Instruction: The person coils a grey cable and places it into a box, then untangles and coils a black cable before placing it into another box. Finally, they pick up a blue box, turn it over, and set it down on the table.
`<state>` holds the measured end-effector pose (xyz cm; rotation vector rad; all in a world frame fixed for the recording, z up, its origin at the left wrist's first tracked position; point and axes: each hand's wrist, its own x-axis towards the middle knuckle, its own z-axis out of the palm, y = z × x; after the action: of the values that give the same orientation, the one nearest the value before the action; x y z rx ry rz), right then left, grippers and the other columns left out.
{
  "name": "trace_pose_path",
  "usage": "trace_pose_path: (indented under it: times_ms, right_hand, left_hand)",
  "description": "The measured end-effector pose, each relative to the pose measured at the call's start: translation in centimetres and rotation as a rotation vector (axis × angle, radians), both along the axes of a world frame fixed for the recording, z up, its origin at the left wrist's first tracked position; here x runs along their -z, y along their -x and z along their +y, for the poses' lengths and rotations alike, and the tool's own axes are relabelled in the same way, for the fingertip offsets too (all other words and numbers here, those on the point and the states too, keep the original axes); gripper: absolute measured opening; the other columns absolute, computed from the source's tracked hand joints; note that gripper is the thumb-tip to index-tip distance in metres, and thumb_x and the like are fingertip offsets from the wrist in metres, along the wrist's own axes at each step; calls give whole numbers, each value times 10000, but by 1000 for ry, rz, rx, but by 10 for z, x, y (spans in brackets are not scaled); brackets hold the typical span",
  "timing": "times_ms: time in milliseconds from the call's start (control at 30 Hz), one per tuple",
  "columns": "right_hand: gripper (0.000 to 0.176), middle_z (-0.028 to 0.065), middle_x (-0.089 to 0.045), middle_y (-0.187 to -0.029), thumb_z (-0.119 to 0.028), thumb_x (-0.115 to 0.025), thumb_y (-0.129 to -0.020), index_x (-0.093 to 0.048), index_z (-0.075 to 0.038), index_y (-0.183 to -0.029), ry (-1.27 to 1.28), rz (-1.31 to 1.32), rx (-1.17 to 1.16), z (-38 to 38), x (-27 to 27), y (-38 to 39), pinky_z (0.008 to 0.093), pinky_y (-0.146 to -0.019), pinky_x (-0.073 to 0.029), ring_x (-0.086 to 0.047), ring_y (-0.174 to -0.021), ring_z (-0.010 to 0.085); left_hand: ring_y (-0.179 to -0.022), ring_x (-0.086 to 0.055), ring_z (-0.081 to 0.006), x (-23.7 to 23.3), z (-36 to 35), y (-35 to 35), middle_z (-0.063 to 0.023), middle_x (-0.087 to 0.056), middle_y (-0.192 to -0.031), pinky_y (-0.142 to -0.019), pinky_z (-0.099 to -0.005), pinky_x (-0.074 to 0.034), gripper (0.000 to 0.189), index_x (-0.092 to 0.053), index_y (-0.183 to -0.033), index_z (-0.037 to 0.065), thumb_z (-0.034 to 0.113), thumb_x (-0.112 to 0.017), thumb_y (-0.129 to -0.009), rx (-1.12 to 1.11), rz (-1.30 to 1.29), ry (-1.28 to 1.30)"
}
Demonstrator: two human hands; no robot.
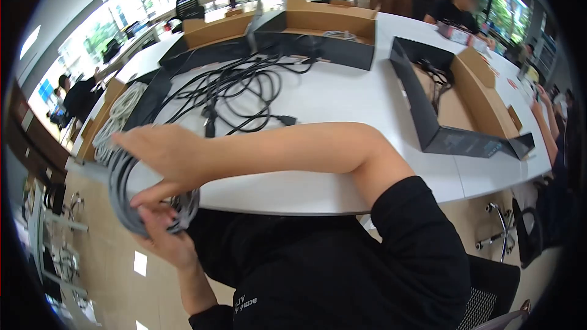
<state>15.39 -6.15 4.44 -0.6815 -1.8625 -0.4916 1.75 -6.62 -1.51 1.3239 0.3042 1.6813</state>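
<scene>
A coil of grey cable [120, 198] hangs off the left front edge of the table, held between both hands. My left hand [168, 241] is closed on the lower part of the coil from below. Stretched across in front of my body, my right hand [168, 156] grips the coil's upper part, its thumb pointing down toward the left hand. Some of its fingers are hidden behind the coil. Just beyond the hands, white cables [125, 107] lie in an open box at the left. Black cables [238, 88] with plugs are spread loosely on the table [342, 101].
Open black cardboard boxes with brown insides stand at the back left, the back middle [315, 46] and the right [440, 137]. The right box holds a black cable [437, 82]. A person [455, 12] sits across the table, and a chair [495, 281] is behind me.
</scene>
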Motion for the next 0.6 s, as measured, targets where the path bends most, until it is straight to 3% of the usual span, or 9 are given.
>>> trace_pose_path:
  times_ms: [133, 267, 400, 500, 600]
  right_hand:
    - [689, 202, -514, -876, -176, -671, -610, -360, 103, -1157, -1, -6, 47, 4, 2, 6, 406, -637, -454, -537, -767, 366]
    - [551, 174, -505, -818, -125, -665, -591, -396, 54, -1037, 178, 55, 107, -6, 3, 13, 417, -610, -441, -542, -736, 359]
    - [307, 126, -560, -635, -171, -679, -589, -552, -2, -811, 314, 157, 175, -5, -7, 11, 391, -556, -458, -580, -598, 304]
    - [231, 127, -567, -568, -208, -689, -579, -591, -19, -670, 251, 123, 141, -2, -13, 7, 370, -526, -463, -587, -545, 289]
    - [221, 120, -588, -578, -194, -688, -604, -594, 1, -653, 610, 22, -174, -2, -24, -1, 321, -503, -477, -602, -530, 249]
  left_hand:
    - [-547, -314, -68, 2, 1, 7, 15, -303, -592, -516, -208, -277, 119, -431, -785, 43, 108, -448, -883, 111, -41, -88]
    - [-536, -286, -63, 8, -7, 5, 9, -285, -578, -502, -205, -256, 61, -424, -785, 34, 40, -432, -846, 249, 13, -220]
    - [-513, -288, -63, 11, -8, 2, 5, -276, -565, -483, -193, -250, 60, -413, -804, 9, 53, -446, -830, 368, 24, -306]
    - [-484, -299, -68, 8, 6, 14, 0, -286, -552, -448, -192, -257, 86, -411, -817, -4, 70, -455, -823, 502, 35, -329]
    - [-453, -307, -65, 2, 41, 43, 4, -303, -544, -418, -185, -274, 115, -422, -827, -13, 91, -468, -813, 737, 178, -304]
